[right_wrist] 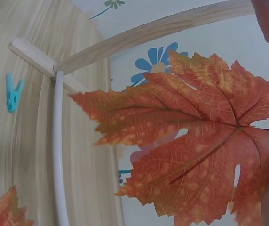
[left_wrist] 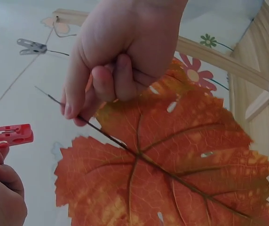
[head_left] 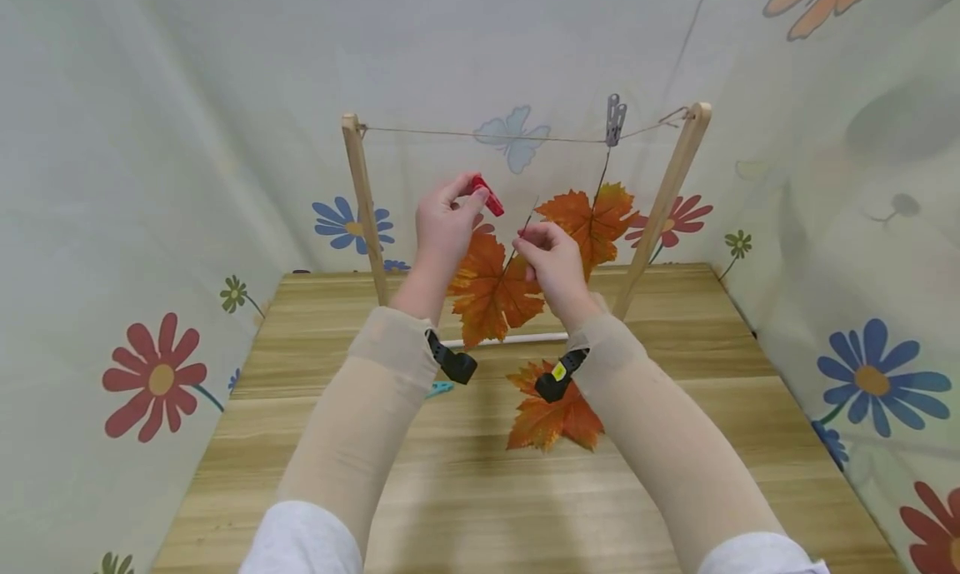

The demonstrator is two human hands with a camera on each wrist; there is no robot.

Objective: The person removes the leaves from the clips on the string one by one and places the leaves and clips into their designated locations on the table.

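Just below the string (head_left: 450, 133), the left hand (head_left: 444, 228) pinches a red peg (head_left: 489, 196) between its thumb and fingers. Whether that peg's mouth is spread or closed, I cannot tell. To the right of the left hand and slightly lower, the right hand (head_left: 557, 262) is nearly closed, its thumb and finger pinching the dark stem (left_wrist: 107, 135) of an orange leaf (head_left: 495, 291). This leaf hangs down and to the left from the right hand's fingertips, under the left hand. The tip of its stem pokes up past the fingers, apart from both the string and the red peg.

Beyond the right hand, up and to its right, a grey peg (head_left: 614, 121) sits on the string, and a hanging leaf (head_left: 596, 220) dangles from it by its stem, just beside that hand. The string runs above both hands between 2 wooden posts, the left post (head_left: 358, 182) outside the left hand and the right post (head_left: 663, 212) outside the right. Below the hands, a white bar (head_left: 528, 338) crosses low over the table (head_left: 675, 374). A teal peg (head_left: 440, 388) lies on the table below the left hand, and a loose leaf (head_left: 555, 420) lies below the right hand, partly hidden by the black wrist camera (head_left: 553, 384).
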